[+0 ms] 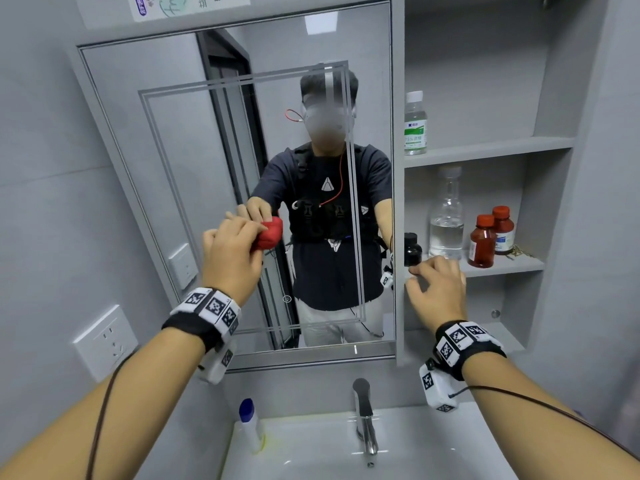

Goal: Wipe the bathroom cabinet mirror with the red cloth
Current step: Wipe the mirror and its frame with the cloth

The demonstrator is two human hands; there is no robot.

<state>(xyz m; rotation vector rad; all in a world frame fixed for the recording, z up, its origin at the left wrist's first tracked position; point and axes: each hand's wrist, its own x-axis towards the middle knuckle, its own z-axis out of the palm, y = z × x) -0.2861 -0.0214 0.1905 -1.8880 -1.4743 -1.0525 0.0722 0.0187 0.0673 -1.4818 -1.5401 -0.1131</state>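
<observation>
The cabinet mirror [194, 150] fills the middle of the view, framed in grey, with a frosted rectangular border etched in it. My left hand [232, 251] grips a bunched red cloth [268, 235] and holds it against the glass at mid-height, left of centre. My right hand [438, 289] rests on the mirror door's right edge, by the lower open shelf, fingers curled over that edge. The mirror reflects a person in a dark shirt and both hands.
Open shelves at right hold a clear bottle with a green label [415, 124], a tall clear bottle [446, 216], two brown bottles with red caps [483, 242] and a small black jar [412, 249]. Below are a white sink [311, 452], a chrome tap [363, 414], a blue-capped bottle [249, 424]. A wall socket [104, 341] sits left.
</observation>
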